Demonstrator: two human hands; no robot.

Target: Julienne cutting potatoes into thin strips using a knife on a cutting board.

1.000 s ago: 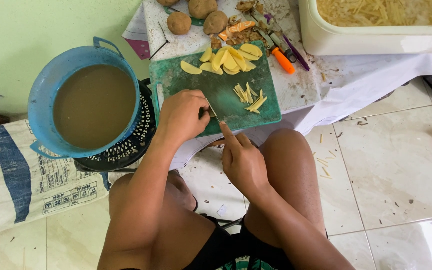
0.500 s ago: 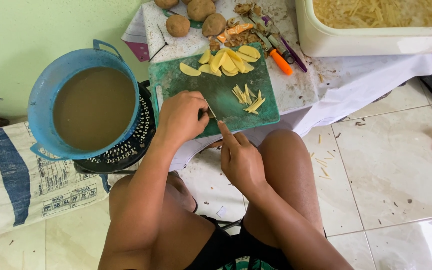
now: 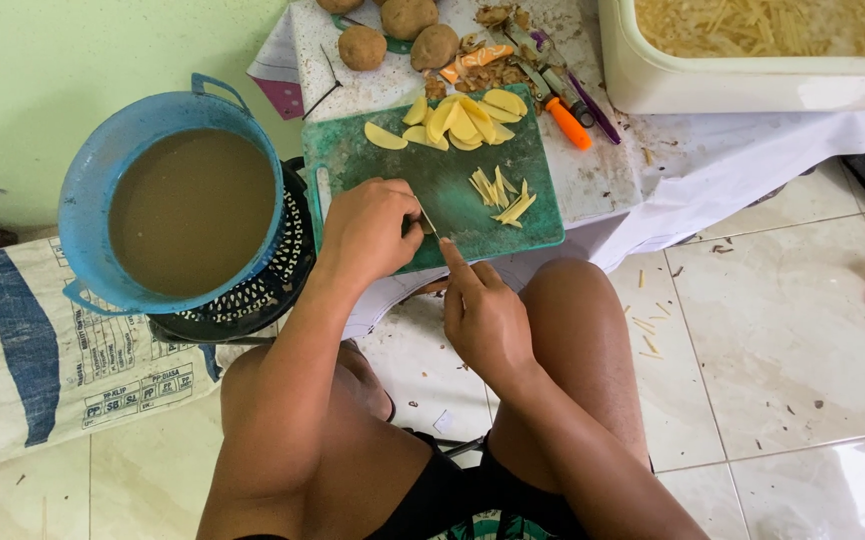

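Right hand [image 3: 488,315] clenched on knife [image 3: 429,222], near edge of green cutting board [image 3: 443,180]. Left hand [image 3: 371,225] pins potato piece, hidden. Slicing underway; next stroke needs fingertips clear. Cut sticks [image 3: 501,198] mid-board, slices [image 3: 458,120] at far edge.

Bare arms, bare legs, dark shorts

Both forearms are uncovered to above the elbow, with no sleeves, watch or rings on the left hand [image 3: 371,228] or the right hand [image 3: 486,318]. Both knees are bare. Black shorts [image 3: 453,490] show at the bottom edge, with a patch of green-patterned cloth at the waist.
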